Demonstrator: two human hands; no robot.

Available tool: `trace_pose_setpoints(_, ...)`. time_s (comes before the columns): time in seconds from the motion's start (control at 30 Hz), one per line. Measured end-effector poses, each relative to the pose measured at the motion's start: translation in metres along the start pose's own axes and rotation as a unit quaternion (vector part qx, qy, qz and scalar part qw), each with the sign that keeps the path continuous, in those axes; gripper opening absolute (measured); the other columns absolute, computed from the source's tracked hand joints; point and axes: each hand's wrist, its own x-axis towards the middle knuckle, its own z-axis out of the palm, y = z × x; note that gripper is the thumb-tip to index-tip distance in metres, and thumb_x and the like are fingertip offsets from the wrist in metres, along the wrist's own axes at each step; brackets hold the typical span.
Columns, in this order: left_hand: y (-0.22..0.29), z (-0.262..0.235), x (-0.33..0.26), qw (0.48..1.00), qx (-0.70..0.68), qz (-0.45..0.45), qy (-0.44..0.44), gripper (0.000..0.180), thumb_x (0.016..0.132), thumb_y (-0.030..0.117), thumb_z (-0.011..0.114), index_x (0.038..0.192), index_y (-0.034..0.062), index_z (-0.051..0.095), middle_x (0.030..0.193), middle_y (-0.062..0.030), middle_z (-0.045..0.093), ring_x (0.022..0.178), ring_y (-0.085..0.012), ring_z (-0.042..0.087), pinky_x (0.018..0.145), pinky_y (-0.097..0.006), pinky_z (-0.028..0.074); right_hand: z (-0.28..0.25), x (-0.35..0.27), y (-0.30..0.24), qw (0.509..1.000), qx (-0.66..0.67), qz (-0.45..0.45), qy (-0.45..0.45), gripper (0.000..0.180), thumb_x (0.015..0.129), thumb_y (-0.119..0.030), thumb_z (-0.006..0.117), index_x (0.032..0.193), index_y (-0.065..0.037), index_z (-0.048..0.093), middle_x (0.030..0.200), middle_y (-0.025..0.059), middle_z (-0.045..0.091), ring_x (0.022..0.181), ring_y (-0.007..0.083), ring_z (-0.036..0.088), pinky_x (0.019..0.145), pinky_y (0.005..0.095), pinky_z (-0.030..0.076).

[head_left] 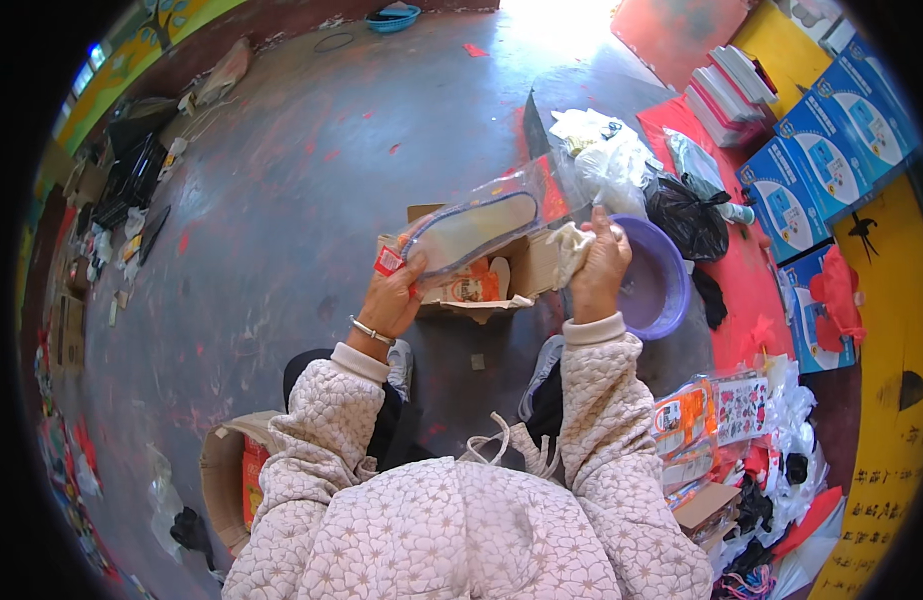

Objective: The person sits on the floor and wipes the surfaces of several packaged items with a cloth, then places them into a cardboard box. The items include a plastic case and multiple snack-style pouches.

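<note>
Head view shows a shoe insole sealed in a clear plastic sleeve (479, 226), pale with a dark blue edge, held up in the air between both hands above an open cardboard box (482, 285). Its long axis runs from lower left to upper right, tilted upward toward the right. The left hand (392, 298) has its grip closed on the lower-left end, thumb over the plastic beside a small red tag (389, 261). The right hand (600, 265) is near the upper-right end, its grip closed around a crumpled white cloth (570, 248), with fingertips raised to the sleeve's far edge; whether they actually pinch the plastic cannot be told. So the insole lies across the gap between the two hands, and the left hand carries it more plainly.

Just right of the right hand stands a purple basin (662, 285) on the grey floor (282, 200). Beyond it lie a black plastic bag (687, 215), white bags (607, 160) and blue boxes (822, 170). More packaged insoles (707, 415) lie by the person's right side.
</note>
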Motion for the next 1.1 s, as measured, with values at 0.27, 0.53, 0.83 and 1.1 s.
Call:
trace_pose_setpoints(0.27, -0.012, -0.009, -0.007, 0.965, 0.249, -0.012, -0.085, 0.041, 0.090, 0.011, 0.048, 0.128, 0.0008, 0.038, 0.118, -0.0094, 0.051, 0.107, -0.0186, 0.052, 0.090, -0.032, 0.045, 0.030, -0.026, 0.022, 0.736, -0.517, -0.363, -0.245, 0.011, 0.077, -0.012, 0.059, 0.088, -0.008, 0.060, 0.085, 0.0126, 0.062, 0.075, 0.0310, 0.061, 0.067, 0.0386, 0.049)
trace_pose_setpoints(0.53, 0.015, -0.018, -0.006, 1.000, 0.030, 0.000, -0.010, 0.040, 0.090, 0.009, 0.047, 0.129, 0.0013, 0.038, 0.117, -0.0110, 0.052, 0.106, -0.0197, 0.053, 0.089, -0.032, 0.047, -0.057, 0.067, -0.035, 0.840, -0.535, -0.032, -0.083, 0.046, 0.079, -0.041, 0.062, 0.103, -0.002, 0.058, 0.079, 0.0143, 0.065, 0.070, 0.0254, 0.064, 0.064, 0.0361, 0.051)
trace_pose_setpoints(0.83, 0.006, -0.052, -0.009, 0.665, 0.678, 0.309, -0.049, 0.038, 0.079, 0.006, 0.058, 0.116, 0.0113, 0.053, 0.108, -0.0125, 0.057, 0.091, -0.0273, 0.058, 0.071, -0.035, 0.049, -0.021, -0.008, -0.010, 0.833, -0.023, 0.236, -0.500, 0.058, 0.085, -0.043, 0.054, 0.124, -0.001, 0.040, 0.105, 0.0206, 0.058, 0.094, 0.0265, 0.059, 0.076, 0.0342, 0.050)
trace_pose_setpoints(1.1, 0.019, -0.001, -0.015, 0.995, -0.064, -0.033, -0.067, 0.033, 0.093, 0.013, 0.043, 0.125, 0.0044, 0.040, 0.122, -0.0099, 0.049, 0.111, -0.0247, 0.050, 0.091, -0.039, 0.046, 0.006, -0.024, 0.017, 0.915, -0.045, 0.293, -0.273, 0.020, 0.088, -0.016, 0.053, 0.100, 0.000, 0.055, 0.078, 0.0100, 0.063, 0.062, 0.0213, 0.061, 0.055, 0.0334, 0.051)
